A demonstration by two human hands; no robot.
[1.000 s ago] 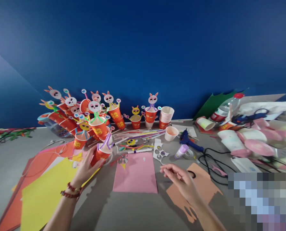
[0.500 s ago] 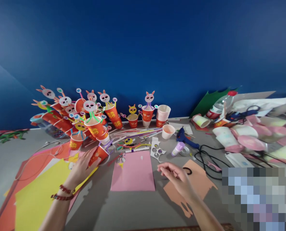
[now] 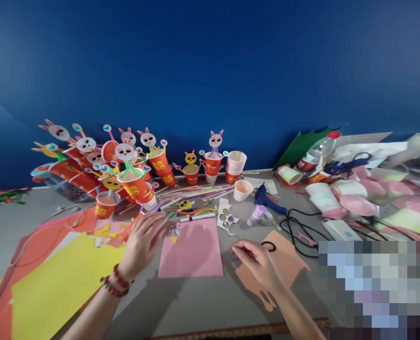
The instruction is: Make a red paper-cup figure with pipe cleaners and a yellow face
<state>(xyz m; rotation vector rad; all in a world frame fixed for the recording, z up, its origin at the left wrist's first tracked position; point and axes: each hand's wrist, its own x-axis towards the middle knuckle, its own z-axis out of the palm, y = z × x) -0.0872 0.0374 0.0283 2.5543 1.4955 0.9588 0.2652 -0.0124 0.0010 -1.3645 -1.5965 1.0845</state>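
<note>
My left hand (image 3: 143,246) is open, its fingers stretched out over a red paper cup (image 3: 128,229) that lies tilted. Most of that cup is hidden behind the hand, and I cannot tell whether they touch. Purple strips (image 3: 155,208) show above the knuckles. Between my hands a pink paper sheet (image 3: 192,252) lies flat, with a small yellow scrap at its corner. My right hand (image 3: 255,262) is closed, its fingers curled toward the thumb above an orange paper sheet (image 3: 288,259) with cut edges. Whatever its fingertips hold, if anything, is hidden. A black ring (image 3: 269,246) is beside it.
Red cups with rabbit heads (image 3: 132,184) crowd the back left. Yellow paper (image 3: 54,288) lies in front of them. A glue gun (image 3: 268,200), a purple-capped glue stick (image 3: 256,215) and black cables (image 3: 295,226) are right of centre. Pink-and-white cups (image 3: 358,205) are piled at the right.
My left hand has moved right and its fingers now cover more of the tilted red cup. The view has shifted slightly. My right hand keeps its curled pose.
</note>
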